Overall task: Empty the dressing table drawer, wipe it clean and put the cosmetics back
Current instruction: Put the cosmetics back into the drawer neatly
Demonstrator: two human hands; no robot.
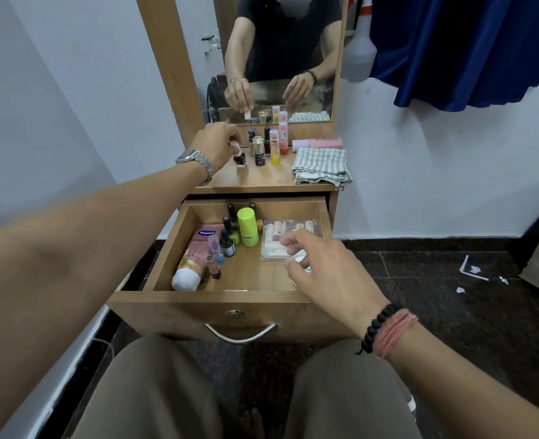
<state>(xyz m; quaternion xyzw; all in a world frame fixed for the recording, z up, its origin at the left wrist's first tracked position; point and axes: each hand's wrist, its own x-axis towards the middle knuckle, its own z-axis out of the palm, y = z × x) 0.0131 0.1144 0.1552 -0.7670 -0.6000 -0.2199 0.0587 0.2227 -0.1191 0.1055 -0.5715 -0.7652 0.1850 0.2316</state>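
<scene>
Pink-capped bottle (239, 156) pinched, left hand (216, 144) outstretched.

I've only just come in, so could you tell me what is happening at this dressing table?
A person seated at the dressing table is emptying its open drawer. The left hand pinches the pale cap of a dark nail polish bottle, which stands on the tabletop beside a cluster of other small cosmetics. The right hand, fingers loosely curled and holding nothing, hovers over a clear plastic case in the drawer. A pink tube, a lime-green bottle and several small bottles remain inside. A folded checked cloth lies on top.
</scene>
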